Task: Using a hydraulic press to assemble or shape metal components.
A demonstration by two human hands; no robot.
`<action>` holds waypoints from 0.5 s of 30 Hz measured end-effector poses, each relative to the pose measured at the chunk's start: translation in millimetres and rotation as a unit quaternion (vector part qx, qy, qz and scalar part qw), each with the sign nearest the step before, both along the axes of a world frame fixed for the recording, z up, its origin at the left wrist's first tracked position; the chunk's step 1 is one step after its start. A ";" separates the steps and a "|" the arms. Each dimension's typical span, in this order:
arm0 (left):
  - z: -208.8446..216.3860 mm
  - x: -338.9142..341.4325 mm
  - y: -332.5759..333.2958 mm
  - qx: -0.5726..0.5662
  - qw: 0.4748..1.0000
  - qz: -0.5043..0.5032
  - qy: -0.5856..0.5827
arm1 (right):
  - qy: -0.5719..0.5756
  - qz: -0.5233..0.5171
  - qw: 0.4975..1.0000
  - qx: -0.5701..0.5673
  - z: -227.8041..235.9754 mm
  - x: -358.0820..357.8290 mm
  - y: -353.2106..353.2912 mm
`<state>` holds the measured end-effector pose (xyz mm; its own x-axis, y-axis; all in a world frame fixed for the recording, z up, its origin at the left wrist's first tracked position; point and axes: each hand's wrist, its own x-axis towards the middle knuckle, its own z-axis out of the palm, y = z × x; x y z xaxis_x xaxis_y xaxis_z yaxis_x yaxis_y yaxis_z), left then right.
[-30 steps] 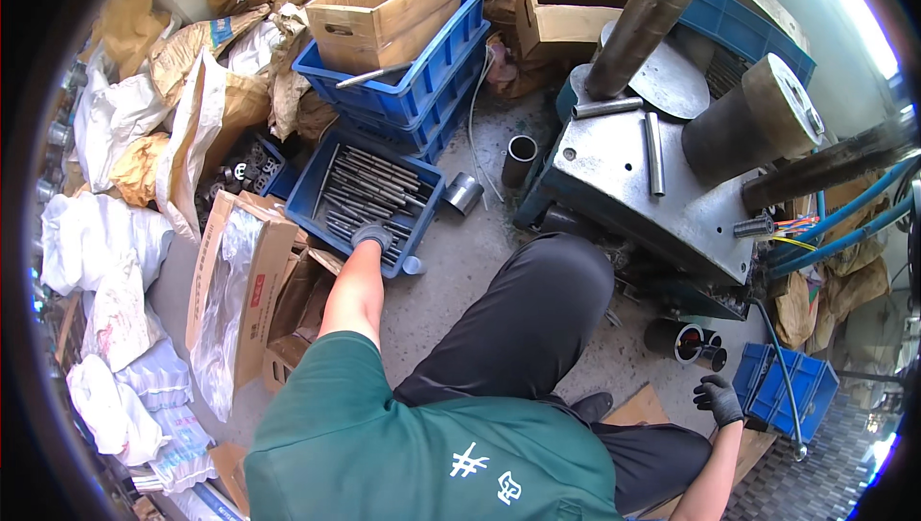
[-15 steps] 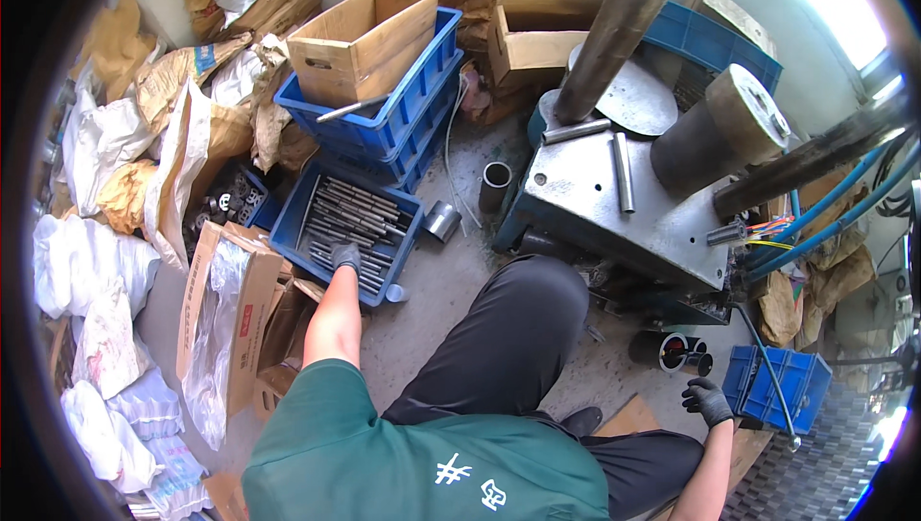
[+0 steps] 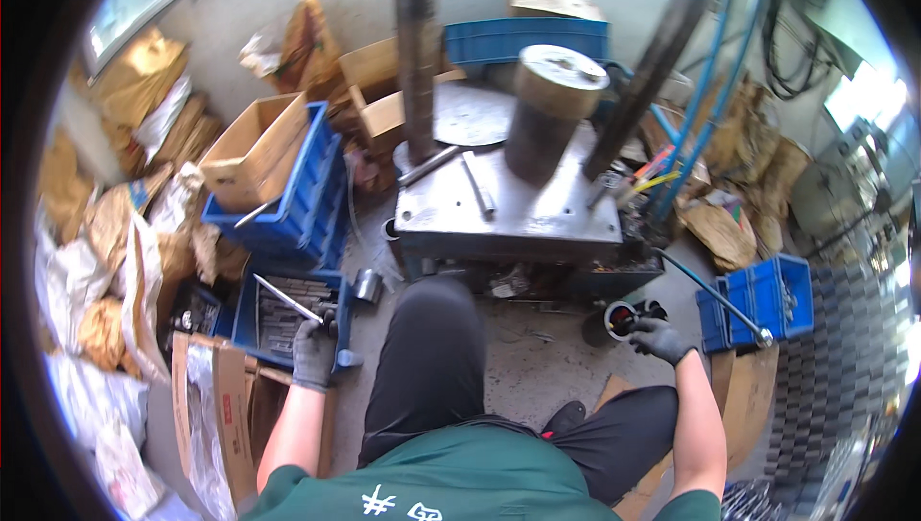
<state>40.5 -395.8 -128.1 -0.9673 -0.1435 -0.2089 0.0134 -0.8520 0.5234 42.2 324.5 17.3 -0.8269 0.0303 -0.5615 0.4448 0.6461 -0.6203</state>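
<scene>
My left hand, in a dark glove, grips a thin metal rod that points up and left over a blue tray filled with several similar rods. My right hand, also gloved, hangs low on the right beside a small round can on the floor; I cannot tell whether it touches the can, and nothing shows in its fingers. In front of my knees stands a grey metal press table with a thick steel cylinder and loose bars on top.
Stacked blue crates with a cardboard box stand at the left, among sacks and open cartons. A small blue crate sits on the right. Blue hoses run down beside the press. A metal cup lies by the tray.
My left hand has lifted a rod out of the blue tray. The view has swung upward and right, bringing the press to the centre.
</scene>
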 end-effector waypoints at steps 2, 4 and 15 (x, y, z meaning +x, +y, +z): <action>92.5 3.4 44.8 -0.024 0.999 -0.013 0.029 | 0.051 0.050 0.997 0.017 -7.9 -9.0 0.3; 127.4 -25.4 55.6 -0.008 0.998 -0.034 0.051 | 0.130 0.109 0.985 0.033 0.7 -17.7 -12.2; 260.8 -132.4 301.7 -0.089 0.956 -0.167 0.225 | 0.454 0.197 0.858 0.135 69.8 -90.6 -82.6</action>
